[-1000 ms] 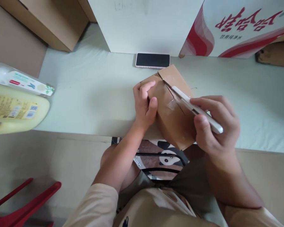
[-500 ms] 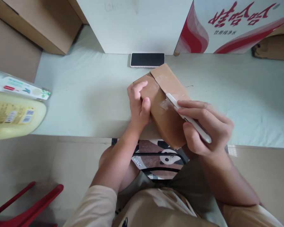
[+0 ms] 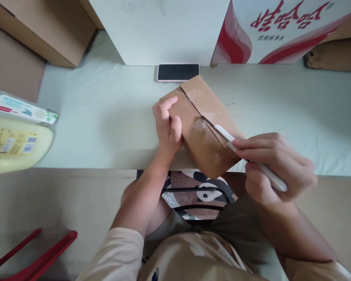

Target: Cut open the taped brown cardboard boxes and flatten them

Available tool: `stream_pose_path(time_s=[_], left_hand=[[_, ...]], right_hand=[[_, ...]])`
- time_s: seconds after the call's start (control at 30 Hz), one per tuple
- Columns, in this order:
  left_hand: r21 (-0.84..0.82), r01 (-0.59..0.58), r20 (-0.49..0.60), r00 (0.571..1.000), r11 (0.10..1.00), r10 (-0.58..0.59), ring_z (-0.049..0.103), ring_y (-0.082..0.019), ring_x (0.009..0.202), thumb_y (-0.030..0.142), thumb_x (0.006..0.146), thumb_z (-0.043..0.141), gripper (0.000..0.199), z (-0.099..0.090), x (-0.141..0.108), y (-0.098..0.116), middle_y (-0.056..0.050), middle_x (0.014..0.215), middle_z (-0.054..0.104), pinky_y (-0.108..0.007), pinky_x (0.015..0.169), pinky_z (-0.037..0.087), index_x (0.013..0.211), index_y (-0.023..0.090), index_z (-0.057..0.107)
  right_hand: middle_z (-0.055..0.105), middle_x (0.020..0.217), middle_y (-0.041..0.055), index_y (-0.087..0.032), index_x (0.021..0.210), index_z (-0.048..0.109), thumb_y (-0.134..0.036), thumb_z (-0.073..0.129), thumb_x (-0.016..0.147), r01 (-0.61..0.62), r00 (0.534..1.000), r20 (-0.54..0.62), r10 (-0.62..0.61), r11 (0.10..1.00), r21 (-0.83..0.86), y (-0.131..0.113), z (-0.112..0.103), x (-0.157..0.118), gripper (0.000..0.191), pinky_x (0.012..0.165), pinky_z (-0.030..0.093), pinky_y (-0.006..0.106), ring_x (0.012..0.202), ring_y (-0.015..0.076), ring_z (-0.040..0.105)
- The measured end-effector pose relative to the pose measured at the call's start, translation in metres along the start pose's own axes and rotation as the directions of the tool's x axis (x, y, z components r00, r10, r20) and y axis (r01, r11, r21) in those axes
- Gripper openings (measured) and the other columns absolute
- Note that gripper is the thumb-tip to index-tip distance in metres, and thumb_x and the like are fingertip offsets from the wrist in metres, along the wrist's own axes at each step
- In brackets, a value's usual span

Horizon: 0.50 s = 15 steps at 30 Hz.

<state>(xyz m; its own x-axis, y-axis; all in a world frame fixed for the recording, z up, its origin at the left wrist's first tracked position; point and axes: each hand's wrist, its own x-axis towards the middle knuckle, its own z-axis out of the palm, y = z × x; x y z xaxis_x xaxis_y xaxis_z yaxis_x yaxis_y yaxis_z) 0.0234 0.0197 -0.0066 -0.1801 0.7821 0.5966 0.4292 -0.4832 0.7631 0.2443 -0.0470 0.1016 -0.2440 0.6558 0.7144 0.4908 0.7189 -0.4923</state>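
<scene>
A brown cardboard box [image 3: 204, 136] is tilted at the table's front edge, its top seam running diagonally with clear tape beside it. My left hand [image 3: 169, 121] grips the box's left side, thumb and fingers bent round its edge. In my right hand [image 3: 275, 168] is a white knife-like tool [image 3: 226, 134], held between thumb and fingers. The tool's ridged pale tip lies along the seam near the right end of the box, and the seam is parted around there.
A phone [image 3: 178, 72] lies behind the box, before a white carton [image 3: 166, 35] and a red-and-white carton [image 3: 236, 39]. Bottles [image 3: 20, 144] stand at left beside brown boxes [image 3: 55, 31]. A red stool [image 3: 46, 253] is on the floor, lower left.
My right hand and the tool have moved right and down along the seam, towards the near end of the box. More of the seam shows parted. My left hand keeps its grip.
</scene>
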Motion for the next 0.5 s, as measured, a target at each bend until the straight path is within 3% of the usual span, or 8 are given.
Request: stream_pose_path(time_s=[0.3, 0.5], left_hand=[[-0.04, 0.048, -0.008, 0.999, 0.998, -0.049, 0.056, -0.029, 0.125, 0.067, 0.101, 0.036, 0.054, 0.001, 0.0, -0.002, -0.009, 0.136, 0.056, -0.047, 0.11, 0.045, 0.139, 0.03, 0.05], [-0.071, 0.044, -0.031, 0.998, 0.996, -0.046, 0.055, -0.03, 0.128, 0.071, 0.099, 0.037, 0.058, 0.004, 0.001, -0.012, -0.009, 0.138, 0.055, -0.047, 0.112, 0.043, 0.138, 0.031, 0.05]], right_hand=[[0.082, 0.097, 0.0042, -0.026, 0.09, 0.072, -0.013, 0.054, 0.081, -0.048, 0.998, -0.025, 0.05, 0.996, 0.077, 0.011, 0.011, -0.013, 0.024, 0.067, 0.061, 0.041, 0.079, 0.0229, 0.077], [0.082, 0.093, 0.0026, -0.026, 0.09, 0.073, -0.012, 0.054, 0.082, -0.036, 0.997, -0.066, 0.042, 0.994, 0.099, 0.005, -0.005, -0.016, 0.025, 0.064, 0.057, 0.039, 0.073, 0.0213, 0.074]])
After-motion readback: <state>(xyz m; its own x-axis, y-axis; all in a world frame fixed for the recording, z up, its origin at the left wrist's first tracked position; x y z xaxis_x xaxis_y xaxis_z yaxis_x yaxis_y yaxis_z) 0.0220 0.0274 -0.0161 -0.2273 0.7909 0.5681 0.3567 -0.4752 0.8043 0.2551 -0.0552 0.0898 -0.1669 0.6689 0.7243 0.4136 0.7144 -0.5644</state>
